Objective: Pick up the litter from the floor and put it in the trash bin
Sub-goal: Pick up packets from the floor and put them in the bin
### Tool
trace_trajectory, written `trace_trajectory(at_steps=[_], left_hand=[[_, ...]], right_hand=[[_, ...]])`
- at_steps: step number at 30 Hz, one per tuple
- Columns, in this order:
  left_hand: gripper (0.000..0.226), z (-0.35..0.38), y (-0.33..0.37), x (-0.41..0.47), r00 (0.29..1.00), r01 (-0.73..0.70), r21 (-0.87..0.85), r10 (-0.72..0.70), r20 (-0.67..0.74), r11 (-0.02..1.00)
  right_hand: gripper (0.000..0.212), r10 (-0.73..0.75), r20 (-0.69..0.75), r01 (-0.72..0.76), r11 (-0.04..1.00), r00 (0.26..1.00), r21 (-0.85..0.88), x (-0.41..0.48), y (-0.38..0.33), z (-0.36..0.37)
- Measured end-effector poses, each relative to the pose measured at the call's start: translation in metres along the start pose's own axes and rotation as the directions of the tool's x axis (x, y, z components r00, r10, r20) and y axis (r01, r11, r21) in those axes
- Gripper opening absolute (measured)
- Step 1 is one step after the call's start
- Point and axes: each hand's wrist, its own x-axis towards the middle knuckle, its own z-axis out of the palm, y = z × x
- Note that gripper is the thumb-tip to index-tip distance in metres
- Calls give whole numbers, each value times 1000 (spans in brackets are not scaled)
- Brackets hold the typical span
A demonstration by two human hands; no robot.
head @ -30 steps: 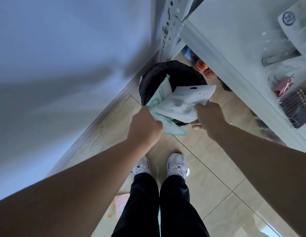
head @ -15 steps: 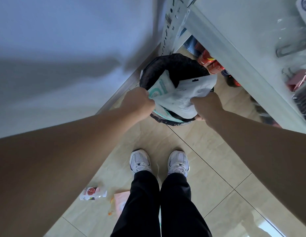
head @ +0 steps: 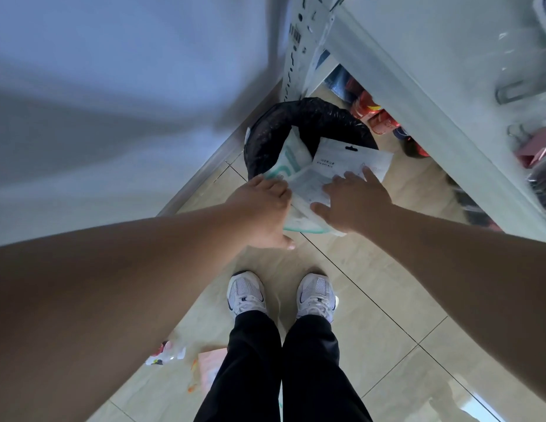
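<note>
- Beige tiled floor [head: 372, 303] nearest, with a small red-and-white wrapper [head: 163, 354] and a pink packet [head: 209, 365] left lying behind the white sneakers [head: 246, 295].
- Left hand [head: 262, 208] curled loosely at the near edge of the teal-and-white bag [head: 285, 169]; grip itself hidden.
- Right hand [head: 354, 202] laid flat, fingers spread, pressing on the white hang-hole packet [head: 351, 166].
- Both packets beyond the fingertips, long axes slanting away over the black-lined trash bin [head: 265, 132], still propped on its rim.
- Against half a second earlier: right fist opened into a flat push, packets sunk slightly.
</note>
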Motion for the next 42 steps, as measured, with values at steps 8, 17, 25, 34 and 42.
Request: trace_trajectory(at_steps=[8, 17, 25, 34, 42], left_hand=[[70, 11, -13, 26, 992, -38, 82, 47, -115, 996], [63, 18, -11, 32, 979, -7, 40, 14, -203, 999], [70, 1, -5, 15, 988, 21, 26, -16, -152, 999], [88, -30, 8, -65, 984, 70, -91, -84, -159, 993], [95, -65, 32, -155, 976, 129, -226, -164, -145, 966]], right_hand=[[75, -26, 35, 30, 994, 999, -105, 25, 3, 16], [80, 38, 74, -27, 990, 997, -137, 42, -5, 29], [62, -39, -54, 38, 999, 998, -36, 18, -6, 9], [62, 12, -76, -5, 995, 997, 95, -69, -23, -20], [80, -29, -29, 32, 995, 999, 98, -167, -42, -64]])
